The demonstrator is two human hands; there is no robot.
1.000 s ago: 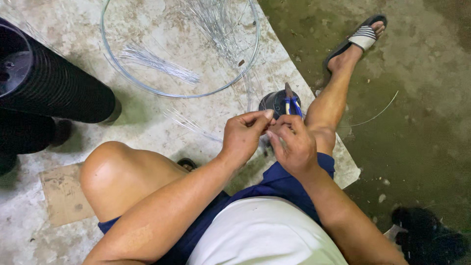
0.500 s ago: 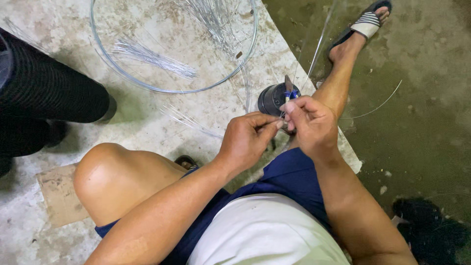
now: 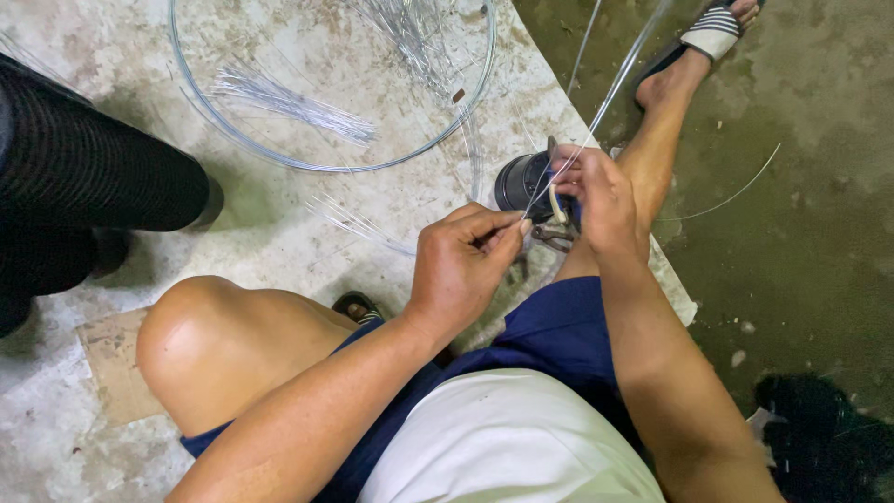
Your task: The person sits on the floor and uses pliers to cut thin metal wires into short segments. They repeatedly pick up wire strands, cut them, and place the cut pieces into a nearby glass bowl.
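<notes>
A bundle of cut wires [image 3: 289, 101] lies inside a wire hoop [image 3: 326, 163] on the floor. Left hand [image 3: 461, 265]: grip pinched shut on a thin wire [image 3: 605, 98]. Right hand [image 3: 596, 200]: grip closed on the same wire beside a dark spool [image 3: 521, 182]. Step judged: wire being drawn taut. Steady tension is required next.

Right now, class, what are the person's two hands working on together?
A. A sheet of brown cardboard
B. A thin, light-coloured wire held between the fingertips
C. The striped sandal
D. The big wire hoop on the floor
B: the left hand and right hand pinch a thin wire that runs up and away from them, while the wire hoop lies untouched on the floor.
</notes>
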